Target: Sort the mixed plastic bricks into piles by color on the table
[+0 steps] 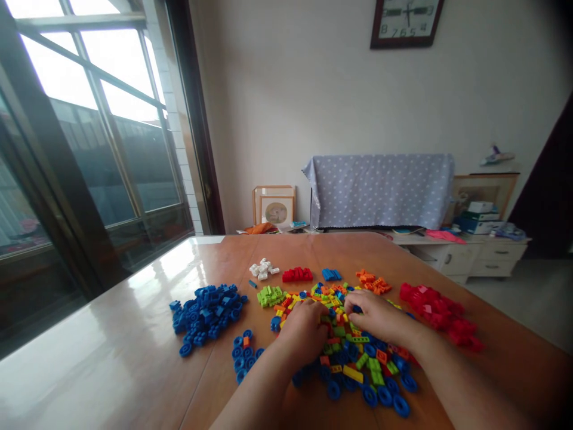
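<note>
Both my hands rest on a mixed heap of small coloured building bricks (353, 352) in the middle of a wooden table (134, 358). My left hand (304, 328) lies knuckles up on the heap's left side with its fingers curled down into the bricks. My right hand (378, 315) sits on the right side, fingers bent and pinching among the pieces near a blue one. What either hand holds is hidden under the fingers.
Sorted heaps lie around: blue bricks (206, 315), blue wheels (244, 355), green (270, 295), white (263, 269), red (297, 275), small blue (331, 274), orange (372, 281), a big red heap (441, 315). A window is at left, a cloth-covered cabinet (380, 190) behind.
</note>
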